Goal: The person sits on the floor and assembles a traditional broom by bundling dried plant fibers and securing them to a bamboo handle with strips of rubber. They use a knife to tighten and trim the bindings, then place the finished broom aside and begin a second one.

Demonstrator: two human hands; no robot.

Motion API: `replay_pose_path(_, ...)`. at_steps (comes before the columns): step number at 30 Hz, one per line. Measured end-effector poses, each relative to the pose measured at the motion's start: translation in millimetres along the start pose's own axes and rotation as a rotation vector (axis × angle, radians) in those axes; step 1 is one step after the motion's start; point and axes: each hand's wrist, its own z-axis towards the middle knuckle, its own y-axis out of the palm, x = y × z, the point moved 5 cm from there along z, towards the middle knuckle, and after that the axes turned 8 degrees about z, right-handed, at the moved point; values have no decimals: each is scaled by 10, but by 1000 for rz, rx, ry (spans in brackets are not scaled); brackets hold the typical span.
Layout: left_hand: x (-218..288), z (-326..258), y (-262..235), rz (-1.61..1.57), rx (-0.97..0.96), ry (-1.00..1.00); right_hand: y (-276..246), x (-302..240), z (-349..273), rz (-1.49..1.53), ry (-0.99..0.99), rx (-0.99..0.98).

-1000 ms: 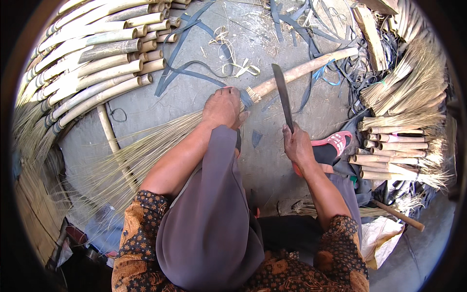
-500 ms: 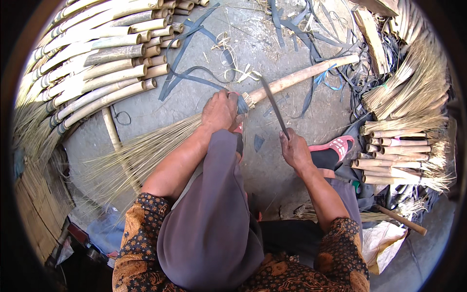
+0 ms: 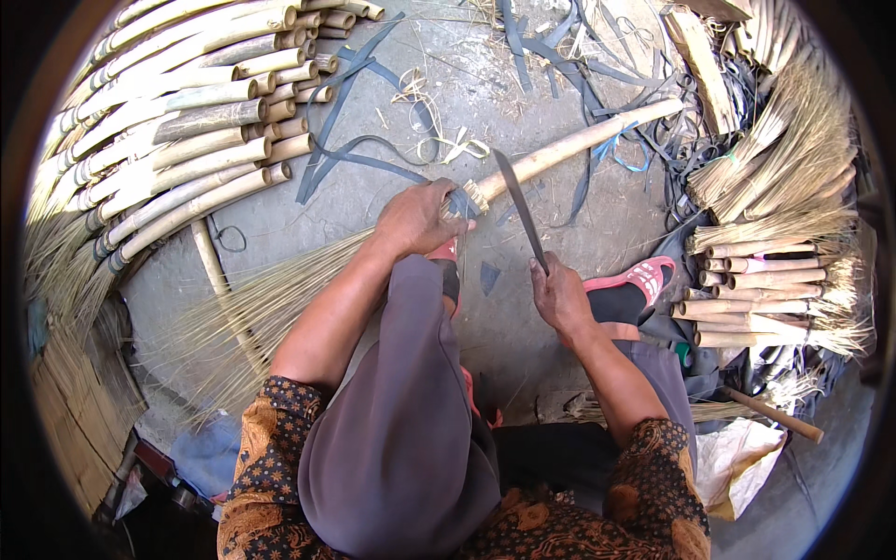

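A stick broom lies slantwise across the floor, its pale bamboo handle pointing far right and its thin bristles fanning out near left. My left hand is closed around the dark strap binding, where bristles meet handle. Cut bristle ends form a ragged collar just beyond it. In my right hand is a long dark-bladed knife, its hilt hidden in my fist. The blade slants up toward the handle, and its tip overlaps the near side of the handle in view; contact is unclear.
Bamboo-handled brooms are stacked at far left. Dark rubber straps and fibre scraps litter the floor. To the right lie bristle bundles, short bamboo pieces and a split log. My pink sandal is near the knife.
The knife blade has turned slightly, showing more of its flat side. My left hand stays on the binding, its thumb now stretched along it. The whole view has shifted a little.
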Motion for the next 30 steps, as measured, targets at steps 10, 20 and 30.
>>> replay_pose_path(10, 57, 81, 26, 50, -47, 58, 227, 19, -34, 163, 48, -38)
replay_pose_path(20, -175, -201, -138, 134, -44, -85, -55, 461, -72, -7, -81, 675)
replay_pose_path(30, -130, -176, -128, -74, -113, -8, -1800, 1756, 626, -196, 503, 779)
